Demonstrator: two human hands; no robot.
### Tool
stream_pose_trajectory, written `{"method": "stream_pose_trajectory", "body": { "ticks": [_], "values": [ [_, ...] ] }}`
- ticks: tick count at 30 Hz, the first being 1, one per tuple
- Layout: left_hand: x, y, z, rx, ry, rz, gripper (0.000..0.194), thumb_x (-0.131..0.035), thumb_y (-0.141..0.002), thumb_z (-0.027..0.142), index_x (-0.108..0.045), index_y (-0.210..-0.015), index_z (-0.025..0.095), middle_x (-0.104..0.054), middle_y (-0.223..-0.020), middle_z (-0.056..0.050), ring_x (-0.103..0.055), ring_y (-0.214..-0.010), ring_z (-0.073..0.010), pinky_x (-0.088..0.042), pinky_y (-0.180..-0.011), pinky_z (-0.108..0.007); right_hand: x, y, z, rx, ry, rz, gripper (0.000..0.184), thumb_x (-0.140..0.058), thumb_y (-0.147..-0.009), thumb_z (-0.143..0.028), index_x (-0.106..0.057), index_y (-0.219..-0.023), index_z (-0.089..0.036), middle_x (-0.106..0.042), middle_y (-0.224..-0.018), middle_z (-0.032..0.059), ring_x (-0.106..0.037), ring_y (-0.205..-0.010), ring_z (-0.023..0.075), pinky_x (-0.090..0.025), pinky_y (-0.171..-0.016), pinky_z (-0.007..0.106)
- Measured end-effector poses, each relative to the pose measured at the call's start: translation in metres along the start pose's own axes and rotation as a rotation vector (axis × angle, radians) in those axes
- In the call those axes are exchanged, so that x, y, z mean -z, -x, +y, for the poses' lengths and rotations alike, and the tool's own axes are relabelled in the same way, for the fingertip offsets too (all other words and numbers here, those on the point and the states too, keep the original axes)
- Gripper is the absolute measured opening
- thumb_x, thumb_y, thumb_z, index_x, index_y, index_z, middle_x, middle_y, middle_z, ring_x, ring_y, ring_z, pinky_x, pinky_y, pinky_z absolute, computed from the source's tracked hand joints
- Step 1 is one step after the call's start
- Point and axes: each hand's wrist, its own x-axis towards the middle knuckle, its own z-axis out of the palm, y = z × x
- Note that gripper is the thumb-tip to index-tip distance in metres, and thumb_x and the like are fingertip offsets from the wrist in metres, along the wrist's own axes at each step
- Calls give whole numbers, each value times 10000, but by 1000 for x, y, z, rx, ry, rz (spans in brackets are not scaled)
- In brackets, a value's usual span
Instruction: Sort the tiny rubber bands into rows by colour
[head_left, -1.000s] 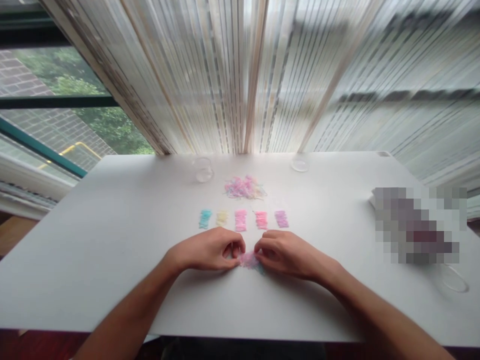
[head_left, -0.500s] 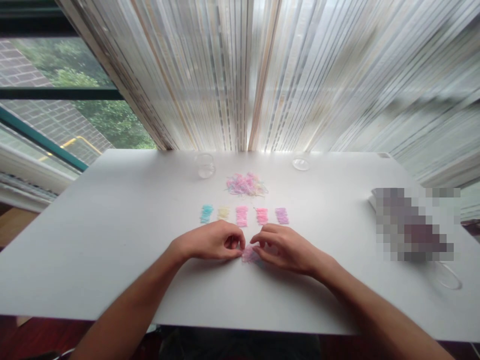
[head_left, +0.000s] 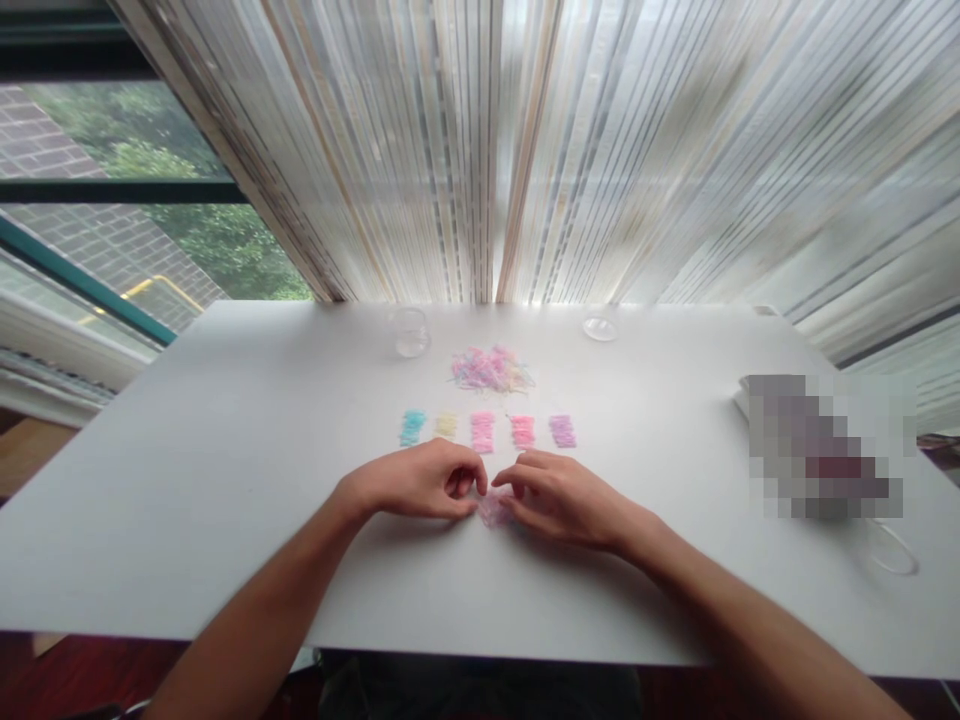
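- From where I stand, the small, loose pile of thin, pale pink strands [head_left: 493, 509] looks flimsy and tangled, a bit see-through, with lilac tints. It lies on the smooth white table [head_left: 187, 490], between the two hands, near the front edge.
- The left hand [head_left: 427, 480] comes in at the pile's left side, its fingers curled round. Forefinger and thumb tips sit close together at the pile's edge; I can't tell whether they pinch a strand.
- The right hand [head_left: 566, 498] is partly open at the other side, forefinger raised and parted from the thumb. The thumb reaches the pile's edge, though I can't make out whether it holds anything.
- Just beyond the hands, five neat little stacks of short strands make a row: teal [head_left: 412, 428], pale yellow [head_left: 446, 424], pink [head_left: 482, 432], coral pink [head_left: 523, 432] and purple [head_left: 562, 431]. They stand apart from one another.
- Behind that row sits a larger, messy heap of mixed pastel strands [head_left: 491, 370], mostly pink and lilac.
- Farther back are a clear, round container [head_left: 410, 334] on the left and a clear, round, flat piece [head_left: 600, 329] on the right.
- Over on the right lies a pixelated object [head_left: 817, 440], with a white cord loop [head_left: 892, 550] beside it.
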Motion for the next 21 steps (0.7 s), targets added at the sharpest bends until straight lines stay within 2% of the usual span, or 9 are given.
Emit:
{"method": "stream_pose_trajectory", "body": {
  "ticks": [6, 11, 14, 21],
  "values": [
    [3, 3, -2, 42, -4, -5, 159, -662, -795, 236, -744, -920, 184, -535, -666, 34, -499, -603, -107, -376, -566, -202, 0, 1, -2, 11, -22, 18, 165, -575, -965, -225, -706, -1061, -196, -671, -877, 54, -612, -791, 173, -471, -718, 275],
    [1, 2, -1, 31, -22, -19, 148, -660, -817, 240, -777, -894, 191, -543, -656, 29, -491, -605, -106, -355, -560, -203, 4, 1, -6, 44, -47, -46, 199, -595, -967, -290, -730, -1085, -202, -655, -868, 53, -601, -774, 171, -468, -705, 273],
    [0, 2, 0, 19, -25, -19, 138, -661, -815, 232, -781, -866, 188, -546, -640, 28, -481, -591, -103, -343, -550, -206, 5, 0, -8, 48, -50, -87, 185, -603, -956, -257, -746, -1060, -204, -651, -857, 48, -598, -758, 165, -463, -697, 268],
    [2, 4, 4, 28, 11, -39, 159, -669, -795, 237, -796, -873, 181, -532, -607, 30, -476, -560, -97, -357, -533, -200, 5, 0, -8, 43, -47, -87, 170, -614, -952, -266, -760, -1005, -198, -642, -815, 43, -587, -721, 159, -455, -670, 268]
  ]
}}
